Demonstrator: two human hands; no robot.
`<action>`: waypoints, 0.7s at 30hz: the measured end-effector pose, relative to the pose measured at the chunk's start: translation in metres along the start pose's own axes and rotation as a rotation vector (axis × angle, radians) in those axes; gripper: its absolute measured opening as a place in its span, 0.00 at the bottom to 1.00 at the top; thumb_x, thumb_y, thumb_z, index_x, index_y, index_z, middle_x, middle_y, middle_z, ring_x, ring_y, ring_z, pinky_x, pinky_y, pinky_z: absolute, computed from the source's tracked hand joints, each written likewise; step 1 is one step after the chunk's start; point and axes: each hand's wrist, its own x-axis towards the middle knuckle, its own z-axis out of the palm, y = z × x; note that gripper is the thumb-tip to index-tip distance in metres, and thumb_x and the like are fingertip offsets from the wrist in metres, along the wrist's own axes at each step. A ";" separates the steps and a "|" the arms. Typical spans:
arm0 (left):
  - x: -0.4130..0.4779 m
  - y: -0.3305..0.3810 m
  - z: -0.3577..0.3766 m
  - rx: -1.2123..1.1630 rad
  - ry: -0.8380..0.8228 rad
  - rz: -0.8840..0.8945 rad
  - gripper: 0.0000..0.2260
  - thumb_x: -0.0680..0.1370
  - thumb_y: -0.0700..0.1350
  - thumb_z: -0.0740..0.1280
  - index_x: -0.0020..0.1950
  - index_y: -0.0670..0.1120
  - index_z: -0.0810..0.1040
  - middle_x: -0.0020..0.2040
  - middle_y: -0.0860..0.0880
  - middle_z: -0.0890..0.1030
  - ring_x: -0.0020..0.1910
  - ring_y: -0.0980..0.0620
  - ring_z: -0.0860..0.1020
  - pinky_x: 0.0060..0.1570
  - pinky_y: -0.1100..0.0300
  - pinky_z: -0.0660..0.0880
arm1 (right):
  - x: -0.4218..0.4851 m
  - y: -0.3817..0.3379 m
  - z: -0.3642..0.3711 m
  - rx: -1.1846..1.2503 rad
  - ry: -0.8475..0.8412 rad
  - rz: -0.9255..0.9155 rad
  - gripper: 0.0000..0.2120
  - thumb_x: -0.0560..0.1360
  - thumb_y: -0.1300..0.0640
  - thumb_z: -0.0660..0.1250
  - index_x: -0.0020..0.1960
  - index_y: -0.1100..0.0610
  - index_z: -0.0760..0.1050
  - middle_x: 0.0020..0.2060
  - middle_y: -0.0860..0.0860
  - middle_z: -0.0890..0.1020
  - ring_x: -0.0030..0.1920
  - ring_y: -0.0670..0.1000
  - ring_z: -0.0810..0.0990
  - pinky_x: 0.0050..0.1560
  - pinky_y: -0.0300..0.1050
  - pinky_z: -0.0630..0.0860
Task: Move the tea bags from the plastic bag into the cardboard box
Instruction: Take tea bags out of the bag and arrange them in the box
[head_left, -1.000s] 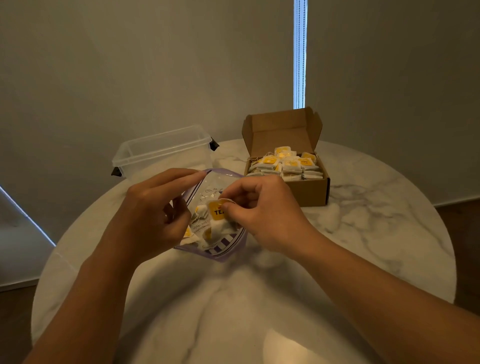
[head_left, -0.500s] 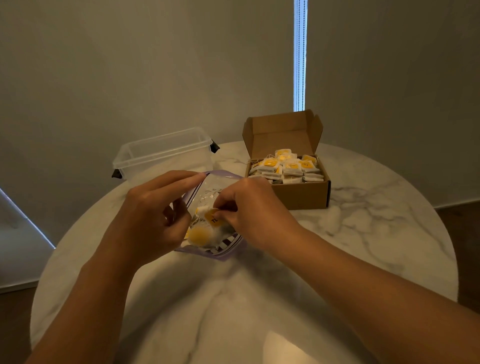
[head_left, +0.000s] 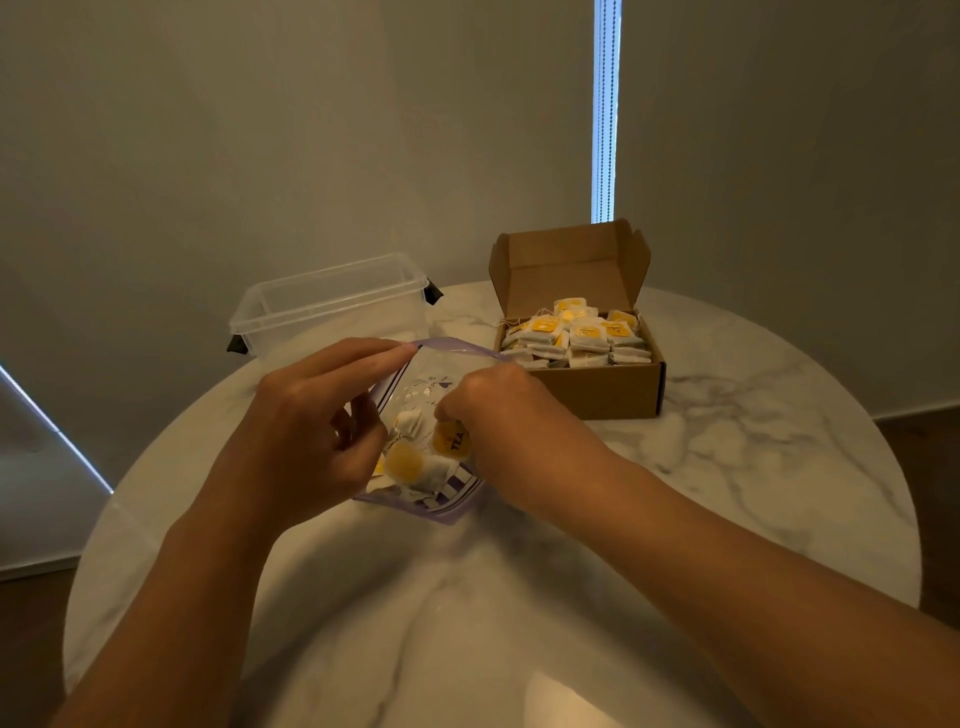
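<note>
The left hand (head_left: 306, 426) pinches the rim of the plastic bag (head_left: 415, 387), holding its mouth open on the marble worktop (head_left: 727, 467). The right hand (head_left: 504, 415) reaches inside, fingers (head_left: 442, 413) curled onto a yellow-tagged tea bag (head_left: 453, 440). The cardboard box (head_left: 613, 395), nearly full, stands open just behind.

the left hand (head_left: 311, 431) pinches the rim of the clear, purple-edged plastic bag (head_left: 431, 384), index finger stretched along it. just right of that grip the right hand (head_left: 501, 415) dips inside, fingers curled, hold unclear.
</note>
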 end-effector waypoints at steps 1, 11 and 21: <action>0.000 0.000 0.000 0.000 0.000 0.001 0.22 0.70 0.36 0.68 0.65 0.41 0.77 0.60 0.46 0.80 0.47 0.55 0.78 0.36 0.68 0.77 | 0.000 0.000 0.000 -0.026 0.022 -0.038 0.20 0.75 0.65 0.68 0.66 0.55 0.74 0.58 0.55 0.77 0.56 0.53 0.76 0.44 0.41 0.69; -0.001 -0.001 -0.001 -0.010 -0.005 -0.010 0.21 0.71 0.37 0.67 0.65 0.42 0.77 0.60 0.48 0.79 0.47 0.58 0.76 0.35 0.67 0.76 | -0.005 0.007 0.018 -0.095 0.455 -0.161 0.12 0.69 0.64 0.76 0.52 0.62 0.81 0.44 0.57 0.82 0.45 0.56 0.81 0.39 0.45 0.80; -0.002 -0.001 -0.002 -0.015 -0.004 -0.028 0.22 0.71 0.37 0.66 0.66 0.42 0.77 0.61 0.48 0.79 0.48 0.56 0.78 0.33 0.68 0.76 | -0.015 0.030 0.019 0.638 0.608 -0.013 0.08 0.72 0.61 0.74 0.52 0.56 0.84 0.46 0.50 0.86 0.44 0.43 0.83 0.47 0.34 0.80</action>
